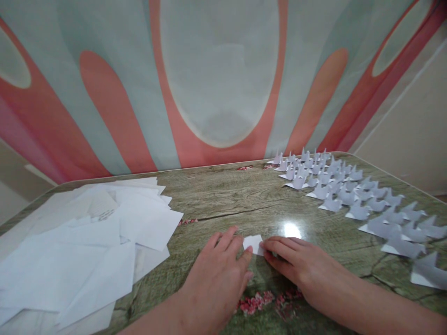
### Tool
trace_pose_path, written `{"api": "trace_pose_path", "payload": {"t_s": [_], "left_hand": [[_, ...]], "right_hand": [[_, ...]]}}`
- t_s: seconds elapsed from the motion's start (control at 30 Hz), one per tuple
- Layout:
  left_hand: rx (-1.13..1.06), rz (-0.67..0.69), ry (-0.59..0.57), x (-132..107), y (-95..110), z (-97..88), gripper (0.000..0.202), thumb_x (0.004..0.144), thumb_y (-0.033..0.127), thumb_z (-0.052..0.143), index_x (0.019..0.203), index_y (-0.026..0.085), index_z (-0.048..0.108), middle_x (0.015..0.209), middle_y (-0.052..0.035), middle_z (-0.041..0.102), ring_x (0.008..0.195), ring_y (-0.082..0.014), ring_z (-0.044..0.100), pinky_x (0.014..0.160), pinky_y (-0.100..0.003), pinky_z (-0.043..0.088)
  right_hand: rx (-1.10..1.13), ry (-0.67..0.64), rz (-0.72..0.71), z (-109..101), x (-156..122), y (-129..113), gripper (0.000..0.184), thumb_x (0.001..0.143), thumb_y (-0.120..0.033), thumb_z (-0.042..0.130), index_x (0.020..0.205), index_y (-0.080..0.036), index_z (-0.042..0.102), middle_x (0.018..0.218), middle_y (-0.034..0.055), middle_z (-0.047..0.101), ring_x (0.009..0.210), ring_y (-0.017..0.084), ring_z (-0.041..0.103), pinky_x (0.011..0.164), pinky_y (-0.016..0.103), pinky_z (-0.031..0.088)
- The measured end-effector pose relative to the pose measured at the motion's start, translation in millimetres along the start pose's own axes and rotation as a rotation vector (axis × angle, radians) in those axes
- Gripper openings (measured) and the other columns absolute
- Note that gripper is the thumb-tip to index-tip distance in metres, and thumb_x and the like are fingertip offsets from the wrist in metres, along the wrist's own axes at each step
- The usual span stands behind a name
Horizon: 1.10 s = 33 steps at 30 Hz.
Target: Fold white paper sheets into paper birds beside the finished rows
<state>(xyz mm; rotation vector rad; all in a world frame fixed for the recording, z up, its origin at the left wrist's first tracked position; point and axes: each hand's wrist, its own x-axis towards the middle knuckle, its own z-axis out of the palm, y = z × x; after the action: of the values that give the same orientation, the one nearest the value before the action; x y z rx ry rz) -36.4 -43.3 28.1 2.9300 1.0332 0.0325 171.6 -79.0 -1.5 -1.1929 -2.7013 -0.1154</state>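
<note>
My left hand (218,274) and my right hand (300,267) lie on the table near its front edge, fingertips meeting over a small folded piece of white paper (253,243). Both hands press the paper flat against the tabletop, fingers held together and pointing inward. Most of the paper is hidden under the fingers; only a small white corner shows between them. A loose pile of white paper sheets (80,246) lies to the left of my left hand. Several rows of finished white folded paper figures (349,195) stand to the right of my right hand.
The table (226,195) has a glossy wood-grain top with small pink flower prints (258,300) and a rounded far edge. Behind it hangs a pink, teal and pale patterned wall covering (216,79). Bare tabletop shows between the paper pile and the folded figures.
</note>
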Motion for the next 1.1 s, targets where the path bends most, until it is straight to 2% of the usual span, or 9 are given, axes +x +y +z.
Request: {"api": "trace_pose_path", "payload": {"t_s": [0.23, 0.4, 0.47, 0.57, 0.7, 0.8, 0.9, 1.1], "left_hand": [[-0.017, 0.011, -0.028, -1, 1, 0.3, 0.036, 0.087, 0.037, 0.047, 0.118, 0.021, 0.053, 0.125, -0.0055, 0.054, 0.125, -0.026, 0.036, 0.099, -0.044, 0.031], [-0.026, 0.009, -0.037, -2, -9, -5.4, 0.035, 0.085, 0.034, 0.051, 0.118, 0.02, 0.054, 0.128, -0.0048, 0.052, 0.123, -0.0262, 0.039, 0.098, -0.043, 0.032], [-0.057, 0.019, -0.058, -1, -11, -10.7, 0.033, 0.085, 0.032, 0.051, 0.117, 0.022, 0.054, 0.128, -0.0037, 0.052, 0.122, -0.0256, 0.04, 0.098, -0.042, 0.033], [-0.03, -0.039, -0.012, -1, -4, -14.0, 0.035, 0.085, 0.032, 0.051, 0.117, 0.018, 0.054, 0.122, -0.0079, 0.055, 0.116, -0.0272, 0.044, 0.095, -0.043, 0.035], [0.02, -0.028, 0.032, -6, 17, 0.4, 0.036, 0.085, 0.035, 0.05, 0.115, 0.015, 0.055, 0.105, -0.0082, 0.063, 0.094, -0.0248, 0.056, 0.079, -0.038, 0.044], [0.062, 0.011, 0.104, -12, 28, 19.7, 0.047, 0.086, 0.043, 0.045, 0.119, 0.011, 0.052, 0.118, -0.0099, 0.059, 0.107, -0.0258, 0.051, 0.086, -0.037, 0.04], [0.09, 0.002, 0.116, -13, 30, 32.9, 0.051, 0.089, 0.045, 0.035, 0.122, 0.008, 0.05, 0.125, -0.0113, 0.054, 0.113, -0.0263, 0.048, 0.09, -0.039, 0.038], [0.092, -0.006, 0.112, -9, 25, 32.3, 0.054, 0.09, 0.045, 0.033, 0.126, 0.008, 0.046, 0.133, -0.013, 0.046, 0.119, -0.0253, 0.045, 0.093, -0.038, 0.037]], "right_hand": [[0.023, -0.012, 0.007, -1, 0, 2, 0.028, 0.082, -0.01, 0.051, 0.108, -0.011, 0.058, 0.11, 0.0129, 0.058, 0.096, 0.023, 0.056, 0.078, 0.038, 0.05], [0.027, -0.027, 0.011, 1, -1, 1, 0.026, 0.084, -0.009, 0.048, 0.107, -0.011, 0.058, 0.109, 0.0124, 0.058, 0.094, 0.023, 0.056, 0.077, 0.037, 0.051], [0.045, -0.005, 0.021, 3, -1, 1, 0.025, 0.084, -0.009, 0.047, 0.107, -0.011, 0.059, 0.107, 0.012, 0.059, 0.093, 0.022, 0.057, 0.076, 0.037, 0.051], [0.09, 0.046, 0.042, 6, -1, 0, 0.026, 0.085, -0.009, 0.046, 0.106, -0.014, 0.059, 0.103, 0.0106, 0.06, 0.09, 0.021, 0.057, 0.075, 0.035, 0.051], [0.096, 0.056, 0.079, 9, 0, -2, 0.024, 0.086, -0.009, 0.044, 0.103, -0.014, 0.06, 0.099, 0.0102, 0.061, 0.088, 0.021, 0.057, 0.072, 0.035, 0.051], [0.089, 0.021, 0.074, 8, 1, -3, 0.023, 0.085, -0.009, 0.045, 0.101, -0.012, 0.061, 0.101, 0.0114, 0.06, 0.089, 0.023, 0.056, 0.073, 0.036, 0.051], [0.131, 0.061, 0.111, 7, 1, -5, 0.024, 0.085, -0.008, 0.045, 0.102, -0.013, 0.06, 0.099, 0.0101, 0.06, 0.087, 0.021, 0.056, 0.073, 0.035, 0.051], [0.197, 0.03, 0.111, 7, 3, -10, 0.024, 0.082, -0.007, 0.048, 0.103, -0.012, 0.06, 0.102, 0.0105, 0.059, 0.09, 0.021, 0.055, 0.079, 0.036, 0.05]]}}
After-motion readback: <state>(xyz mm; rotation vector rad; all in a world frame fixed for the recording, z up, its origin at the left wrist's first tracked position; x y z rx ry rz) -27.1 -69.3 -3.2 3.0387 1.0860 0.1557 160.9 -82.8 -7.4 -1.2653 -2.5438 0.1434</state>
